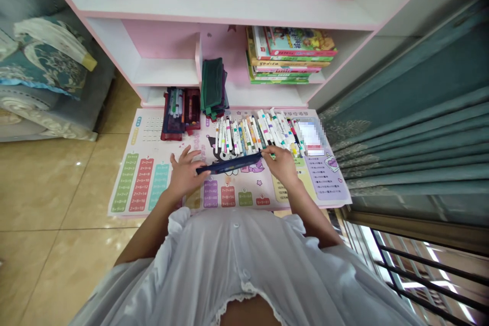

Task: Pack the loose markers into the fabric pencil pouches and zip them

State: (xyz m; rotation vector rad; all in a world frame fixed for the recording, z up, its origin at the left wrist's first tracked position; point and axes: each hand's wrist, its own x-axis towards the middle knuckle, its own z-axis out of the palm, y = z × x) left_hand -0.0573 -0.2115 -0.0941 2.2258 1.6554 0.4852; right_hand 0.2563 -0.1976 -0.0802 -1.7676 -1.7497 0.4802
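Observation:
A dark blue zip pencil pouch (229, 164) is held nearly edge-on above the desk mat, its long side running left to right. At its left end, my left hand (185, 173) has the pouch between thumb and index finger, with the other fingers spread. The fingers of my right hand (281, 165) pinch the pouch's upper right corner. Just beyond the pouch lies a wide row of white marker pens (248, 135) with coloured bands, some piled on others. Whether the pouch holds anything cannot be seen.
Red and dark pouches with pens (175, 112) lie back left, beside a stack of green mesh pouches (213, 86). Books (290, 56) fill part of the pink shelf. A phone (311, 137) with a blurred screen lies right of the markers. A teal curtain (405, 102) hangs at right.

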